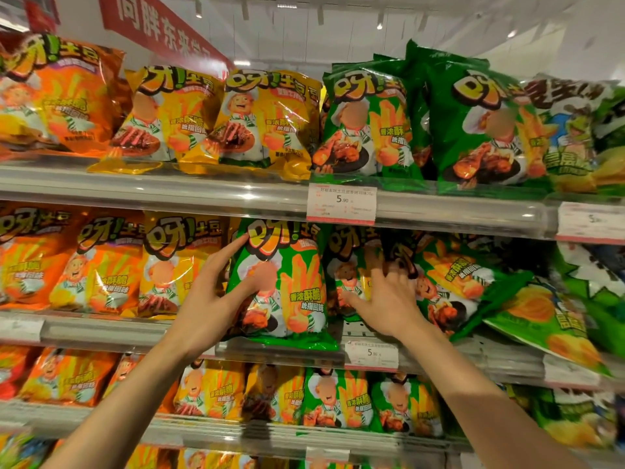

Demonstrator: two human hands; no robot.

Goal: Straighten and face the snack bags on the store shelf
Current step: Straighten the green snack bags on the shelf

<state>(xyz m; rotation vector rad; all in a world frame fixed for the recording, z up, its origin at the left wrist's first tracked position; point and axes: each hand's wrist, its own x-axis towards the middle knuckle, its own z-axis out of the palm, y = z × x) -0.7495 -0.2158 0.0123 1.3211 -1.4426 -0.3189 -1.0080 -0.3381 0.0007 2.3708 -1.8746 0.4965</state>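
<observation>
- Left hand (216, 292), fingers spread, presses the upright green bag (280, 282) on the middle shelf (189, 333); right hand (389, 299) reaches among green bags (449, 282) beside it, grip hidden.
- Orange bags (67, 262) and yellow bags (176, 262) leftward already face out.
- Rightward, one tilted bag (548, 319) overhangs the edge, likely unfinished.
- The top shelf rows (270, 120) look mostly faced.

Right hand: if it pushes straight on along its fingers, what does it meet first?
The right hand points up and into the shelf; its fingers already look to touch the set-back green bag. Depth is unclear, so contact is likely, not certain.
</observation>
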